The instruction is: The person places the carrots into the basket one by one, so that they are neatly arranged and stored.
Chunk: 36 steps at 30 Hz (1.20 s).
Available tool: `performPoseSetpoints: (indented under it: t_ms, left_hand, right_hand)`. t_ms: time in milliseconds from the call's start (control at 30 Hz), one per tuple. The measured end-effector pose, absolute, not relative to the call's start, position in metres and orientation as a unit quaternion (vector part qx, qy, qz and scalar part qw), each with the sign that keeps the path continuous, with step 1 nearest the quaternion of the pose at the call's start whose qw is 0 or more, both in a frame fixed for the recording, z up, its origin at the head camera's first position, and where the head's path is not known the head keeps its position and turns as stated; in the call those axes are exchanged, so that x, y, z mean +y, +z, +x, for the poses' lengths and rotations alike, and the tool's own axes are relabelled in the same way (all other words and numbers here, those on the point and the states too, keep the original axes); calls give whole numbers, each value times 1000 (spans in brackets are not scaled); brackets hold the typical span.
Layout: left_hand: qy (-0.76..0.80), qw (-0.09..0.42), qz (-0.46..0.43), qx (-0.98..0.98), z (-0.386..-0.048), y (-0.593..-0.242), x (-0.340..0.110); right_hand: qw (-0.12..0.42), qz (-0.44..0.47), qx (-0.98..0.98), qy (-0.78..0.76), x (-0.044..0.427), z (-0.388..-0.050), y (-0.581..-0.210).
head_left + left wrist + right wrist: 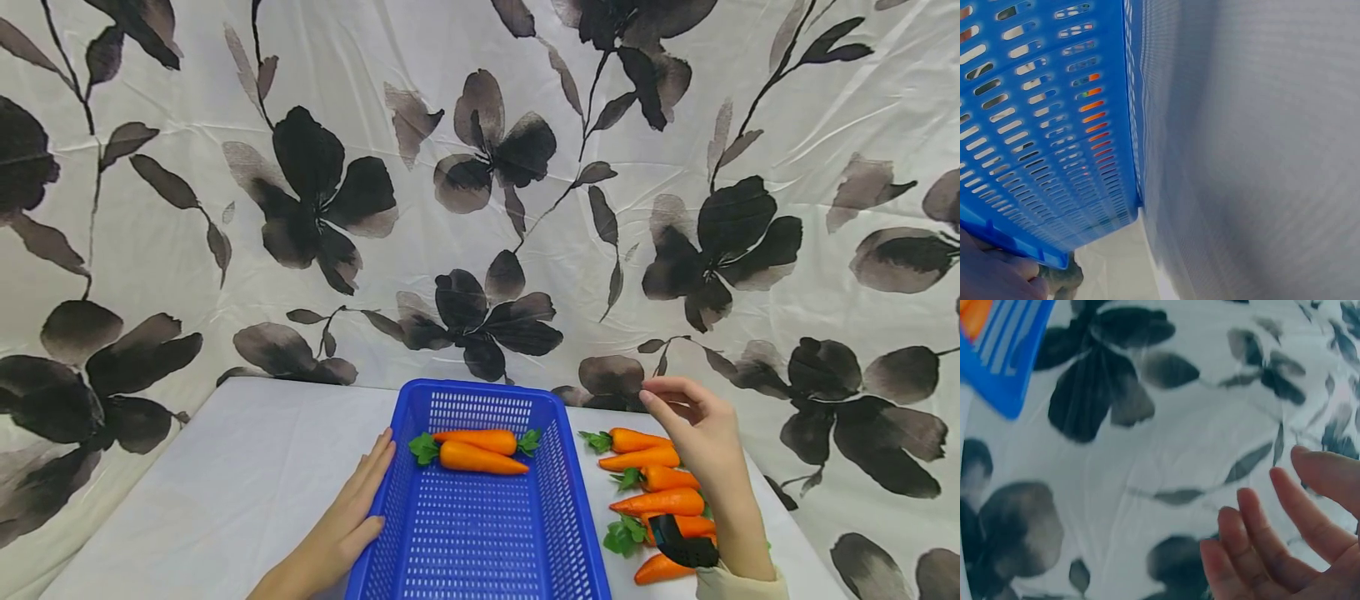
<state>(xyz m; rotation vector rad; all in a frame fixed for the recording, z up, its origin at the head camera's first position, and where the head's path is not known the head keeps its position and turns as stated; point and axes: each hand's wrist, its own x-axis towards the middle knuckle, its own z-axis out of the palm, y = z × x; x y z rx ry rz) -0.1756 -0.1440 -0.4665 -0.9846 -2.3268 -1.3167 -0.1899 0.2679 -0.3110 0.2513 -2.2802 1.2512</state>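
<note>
A blue perforated plastic basket (480,550) stands on the white table, with two carrots (483,457) lying crosswise near its far end, their green tops pointing opposite ways. My left hand (348,517) rests along the basket's left rim with its fingers straight. In the left wrist view, part of that hand (997,275) shows by the basket's rim (1016,244). Raised above the carrots on the right, my right hand (697,425) holds nothing. Its fingers are loosely bent, apart from the thumb, in the right wrist view (1285,537).
Several carrots (660,502) lie in a column on the table right of the basket, partly hidden by the right forearm. A dark band (678,542) circles the right wrist. Behind the table (247,483) hangs a floral cloth (480,242).
</note>
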Motion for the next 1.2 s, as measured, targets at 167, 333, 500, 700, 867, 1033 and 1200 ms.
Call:
performPoseSetpoints:
  t_ms: [167, 333, 500, 700, 867, 1033, 1200]
  left_hand:
    - [-454, 155, -351, -804, -176, -467, -144]
    - [-454, 153, -350, -805, -176, -467, -144]
    - [-455, 142, -340, -811, -175, -467, -144]
    - [-452, 131, -338, -815, -176, -466, -144]
    - [-452, 138, -344, -811, -176, -466, -144]
    - [-457, 119, -332, -817, -176, -467, -145]
    - [-459, 111, -327, -818, -177, -468, -146]
  right_hand:
    - [273, 60, -843, 459, 295, -183, -318]
    - [278, 23, -840, 466, 322, -178, -326]
    - [276, -6, -839, 468, 347, -174, -339]
    - [263, -20, -802, 537, 374, -168, -362]
    - [239, -34, -759, 604, 390, -163, -386]
    - [199, -86, -775, 593, 402, -160, -411]
    - [152, -133, -816, 541, 409, -158, -431]
